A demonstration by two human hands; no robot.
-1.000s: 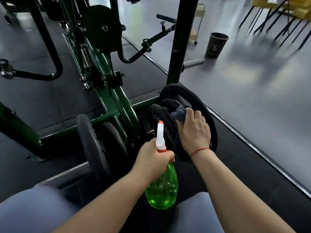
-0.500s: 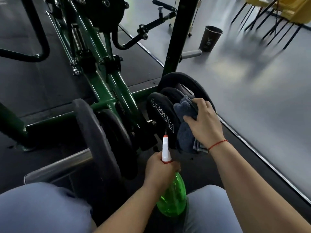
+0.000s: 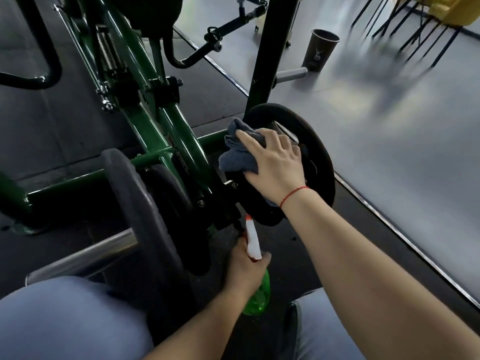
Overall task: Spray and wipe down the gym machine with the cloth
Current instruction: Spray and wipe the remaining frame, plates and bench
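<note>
Head view: grey cloth (image 3: 237, 154) is pressed onto the black weight plate (image 3: 319, 162) by the right hand (image 3: 275, 162), fingers spread and nearly straight, not curled; cloth is bunched out past the fingertips toward the green machine frame (image 3: 161, 131). Spray bottle (image 3: 258, 298) is gripped round the neck by the left hand (image 3: 244, 271), below the right wrist, white nozzle pointed up. A dark cup (image 3: 320, 50) is seen well beyond the right hand
</note>
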